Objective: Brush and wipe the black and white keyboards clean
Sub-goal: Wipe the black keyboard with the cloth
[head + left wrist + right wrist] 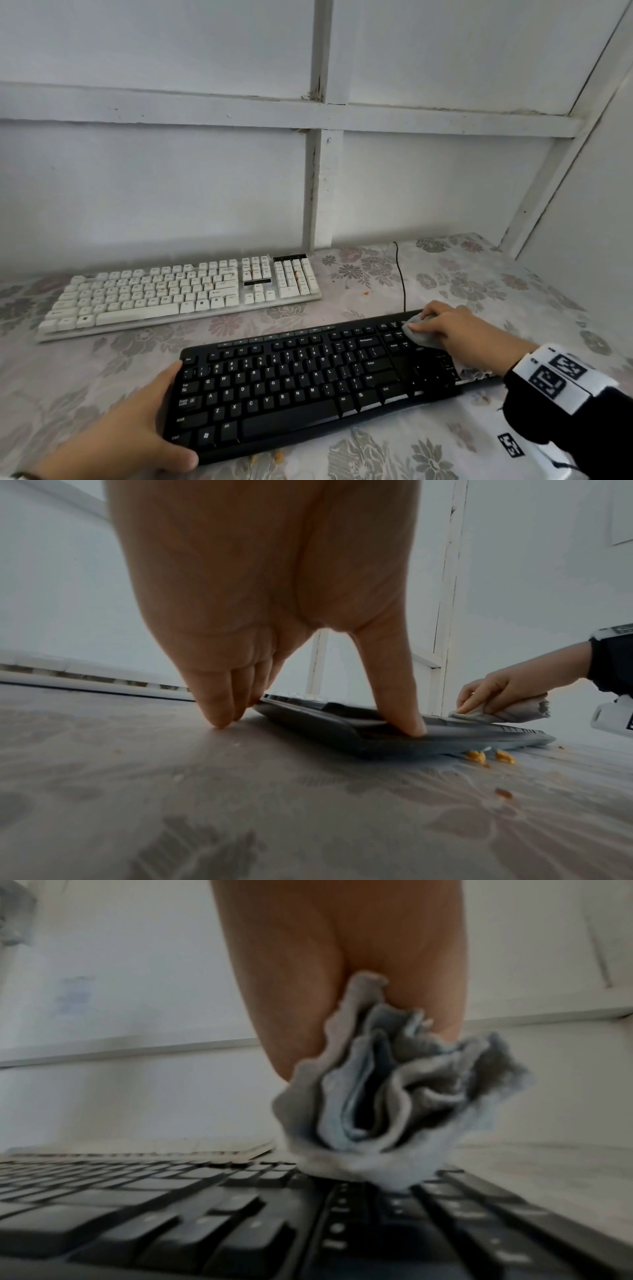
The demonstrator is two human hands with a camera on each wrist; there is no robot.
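Note:
The black keyboard (pixel 291 387) lies near me on the flowered cloth, and the white keyboard (pixel 171 291) sits behind it to the left, with orange specks among its keys. My left hand (pixel 161 411) braces the black keyboard's left end. Its thumb (pixel 407 718) presses on the front corner and its straight fingers (pixel 219 710) touch the table by the far corner. My right hand (pixel 442 329) grips a bunched grey cloth (pixel 419 334) and presses it onto the keys at the keyboard's far right. The cloth (pixel 394 1110) fills the right wrist view, which is blurred.
A black cable (pixel 400 274) runs from the black keyboard back to the white panelled wall (pixel 205 188). Orange crumbs (pixel 476 756) lie on the tablecloth (pixel 479 281) at the keyboard's front edge. The wall closes in on the right side.

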